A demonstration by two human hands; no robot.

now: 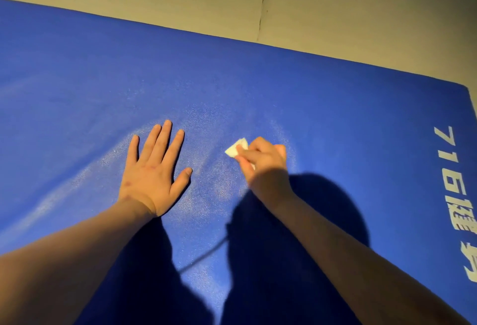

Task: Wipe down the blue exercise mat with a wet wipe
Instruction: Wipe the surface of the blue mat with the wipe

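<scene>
The blue exercise mat [258, 79] fills most of the view, with pale wet streaks shining across its middle. My left hand [154, 169] lies flat on the mat, fingers straight and spread. To its right, my right hand [263, 162] grips a small folded white wet wipe [236, 147] and holds it down on the mat. Part of the wipe sticks out past my fingers on the left; the remainder is hidden under the hand.
White lettering [456, 195] runs along the mat's right end. Beyond the mat's far edge lies a beige floor [335, 9] with a thin dark seam. Dark shadows of my arms and head fall over the near part of the mat.
</scene>
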